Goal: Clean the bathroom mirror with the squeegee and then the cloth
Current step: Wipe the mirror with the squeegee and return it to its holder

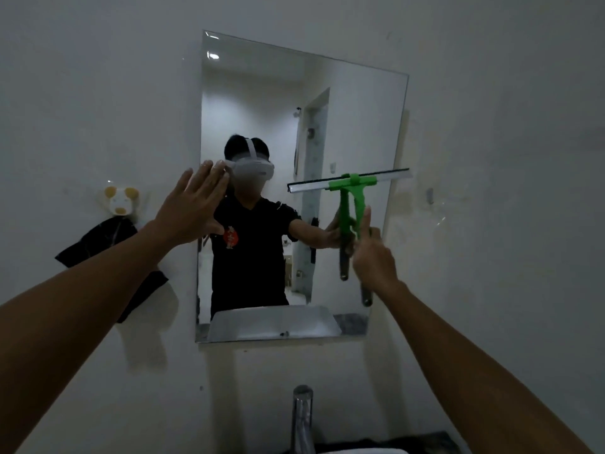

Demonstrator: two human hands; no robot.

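A frameless rectangular mirror (343, 126) hangs on the white wall. My right hand (373, 260) grips the handle of a green squeegee (355, 191), whose blade lies level against the right half of the glass at mid height. My left hand (193, 204) is flat with fingers spread, pressed at the mirror's left edge. A dark cloth (98, 244) hangs on the wall left of the mirror, under a small animal-shaped hook (119, 199). The mirror reflects a person in a black shirt wearing a headset.
A chrome faucet (302, 417) rises at the bottom centre, with a white basin rim (360, 451) and dark counter below it. A small hook (430, 194) sits on the wall right of the mirror.
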